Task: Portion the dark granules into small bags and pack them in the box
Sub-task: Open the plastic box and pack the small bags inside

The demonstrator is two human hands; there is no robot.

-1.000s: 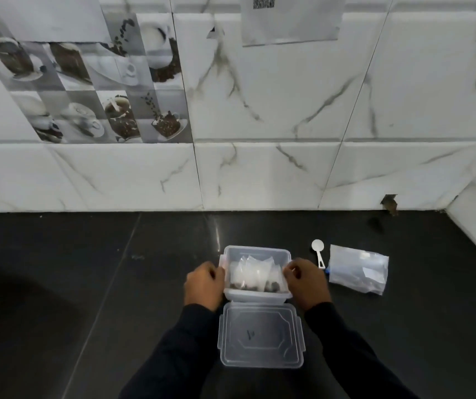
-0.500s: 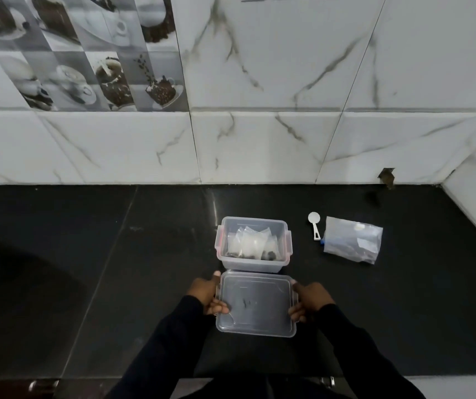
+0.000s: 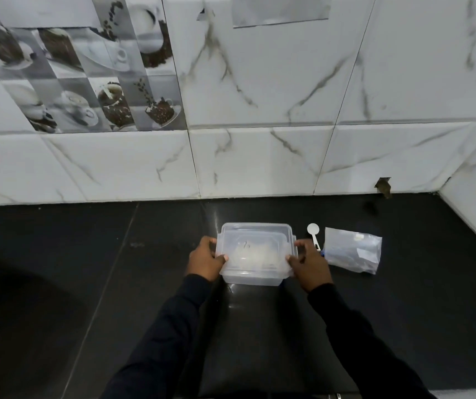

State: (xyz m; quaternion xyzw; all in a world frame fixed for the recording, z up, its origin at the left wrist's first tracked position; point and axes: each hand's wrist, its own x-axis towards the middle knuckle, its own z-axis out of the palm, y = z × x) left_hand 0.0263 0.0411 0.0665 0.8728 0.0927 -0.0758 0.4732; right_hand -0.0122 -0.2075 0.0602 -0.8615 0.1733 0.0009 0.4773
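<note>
Left hand (image 3: 205, 259) grips the lid (image 3: 255, 243) at its nine o'clock edge, right hand (image 3: 308, 263) grips the three o'clock edge, thumbs on top, likely to square it over the box (image 3: 252, 279) and press evenly. Pale small bags (image 3: 248, 254) show through, packed inside the box on the worktop (image 3: 87, 269). Out at three o'clock lie the white spoon (image 3: 313, 232) and supply bag (image 3: 351, 250), apparently done with.

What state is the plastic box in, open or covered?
Covered: the lid lies on the box, left hand and right hand gripping its ends. Whether it is latched, I cannot tell.
</note>
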